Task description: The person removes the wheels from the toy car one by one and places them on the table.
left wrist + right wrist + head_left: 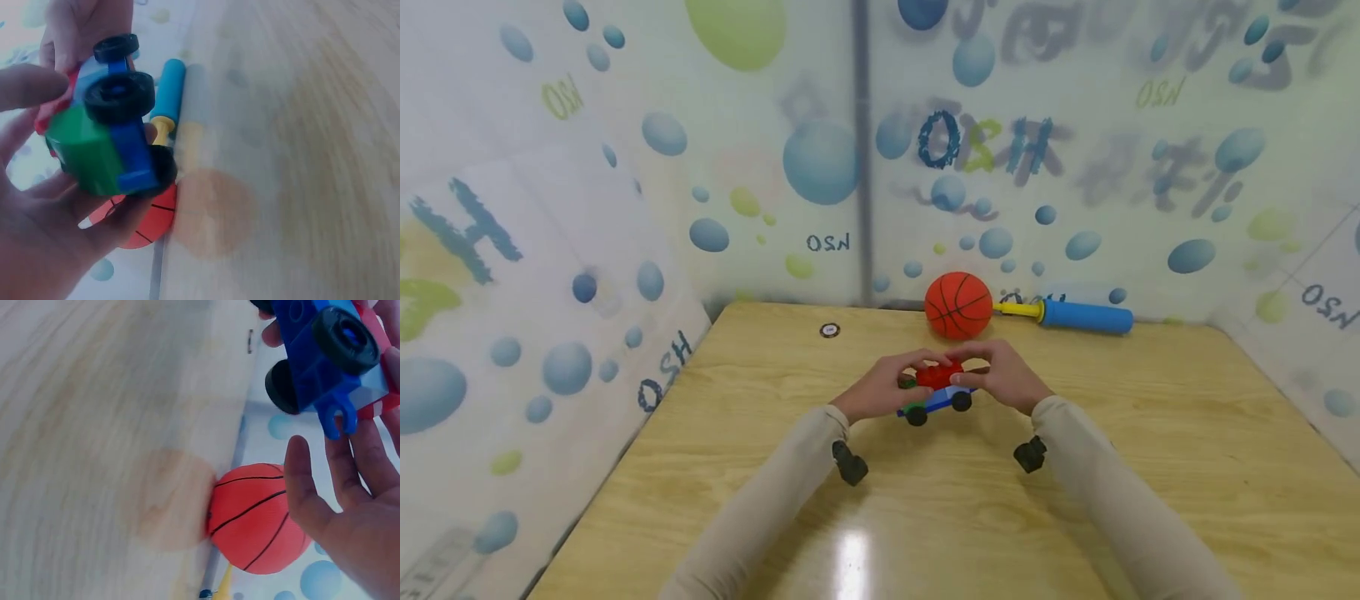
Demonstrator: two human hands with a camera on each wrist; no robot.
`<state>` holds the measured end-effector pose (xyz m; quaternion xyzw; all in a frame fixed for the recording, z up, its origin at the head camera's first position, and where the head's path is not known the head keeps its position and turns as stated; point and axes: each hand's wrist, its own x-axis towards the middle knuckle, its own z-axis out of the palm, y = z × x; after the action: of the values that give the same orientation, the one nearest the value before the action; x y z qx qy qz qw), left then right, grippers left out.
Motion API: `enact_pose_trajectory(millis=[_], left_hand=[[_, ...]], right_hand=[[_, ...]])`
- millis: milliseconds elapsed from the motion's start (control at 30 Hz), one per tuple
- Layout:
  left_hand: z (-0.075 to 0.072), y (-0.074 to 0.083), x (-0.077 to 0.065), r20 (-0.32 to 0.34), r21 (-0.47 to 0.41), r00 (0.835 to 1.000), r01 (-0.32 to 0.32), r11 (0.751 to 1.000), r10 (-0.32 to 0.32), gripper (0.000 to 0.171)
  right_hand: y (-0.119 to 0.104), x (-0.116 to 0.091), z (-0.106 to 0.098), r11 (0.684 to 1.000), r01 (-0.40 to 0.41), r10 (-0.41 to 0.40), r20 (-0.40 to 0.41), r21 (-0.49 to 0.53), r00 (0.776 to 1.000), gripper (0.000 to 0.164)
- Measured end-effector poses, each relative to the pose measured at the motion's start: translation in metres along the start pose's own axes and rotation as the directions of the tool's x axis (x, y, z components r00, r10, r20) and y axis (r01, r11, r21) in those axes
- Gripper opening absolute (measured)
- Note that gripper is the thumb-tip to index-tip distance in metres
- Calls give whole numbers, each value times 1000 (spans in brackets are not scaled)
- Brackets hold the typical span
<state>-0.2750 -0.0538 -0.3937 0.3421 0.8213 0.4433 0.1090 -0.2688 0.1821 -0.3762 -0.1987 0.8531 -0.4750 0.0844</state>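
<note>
Both hands hold a toy car made of building blocks, lifted off the table. Its blue wheeled base (306,353) has black wheels (119,99) and a hook at one end. A green block (87,150) and a light blue block (370,387) sit on the base, with a red block (936,377) on top. My left hand (880,388) grips the car around its green end, thumb on one side and fingers on the other. My right hand (1006,379) pinches the red block at the hook end; its fingertips are partly hidden behind the block.
A red basketball (958,306) rests at the table's back edge, just beyond the hands. Right of it lies a blue pump (1086,317) with a yellow end. A small round chip (830,330) lies at back left. Patterned walls (760,167) enclose the wooden table (715,467).
</note>
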Motion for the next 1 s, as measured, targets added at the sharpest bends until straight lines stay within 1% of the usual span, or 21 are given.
enact_pose_trajectory(millis=[67, 133, 333, 467, 633, 767, 833, 1000], left_hand=[[-1, 2, -1, 14, -16, 1000, -9, 1000, 9, 48], [-1, 3, -1, 35, -13, 999, -8, 1000, 9, 53], [1, 8, -2, 118, 30, 993, -1, 1000, -2, 62], [-2, 11, 0, 138, 33, 990, 10, 999, -14, 63], [-4, 12, 3, 152, -12, 988, 15, 1000, -13, 57], [-4, 11, 2, 134, -71, 991, 2, 997, 7, 50], [-4, 9, 0, 113, -88, 994, 8, 996, 2, 48], [-5, 6, -3, 18, -120, 997, 75, 990, -73, 48]], right_hand=[[-3, 0, -1, 1000, 7, -7, 6, -5, 1000, 38], [-6, -1, 0, 1000, 6, -6, 8, -2, 1000, 38], [-13, -2, 2, 1000, 15, -15, 27, 18, 1000, 42], [-17, -1, 2, 999, 42, -43, 33, 13, 999, 40], [-23, 2, 5, 997, 72, -72, 12, 11, 997, 39], [-26, 3, 9, 995, 95, -96, -22, -5, 995, 43], [-25, 2, 10, 995, 100, -100, -51, -5, 994, 44], [-18, -2, 6, 995, 94, -89, -147, 24, 985, 40]])
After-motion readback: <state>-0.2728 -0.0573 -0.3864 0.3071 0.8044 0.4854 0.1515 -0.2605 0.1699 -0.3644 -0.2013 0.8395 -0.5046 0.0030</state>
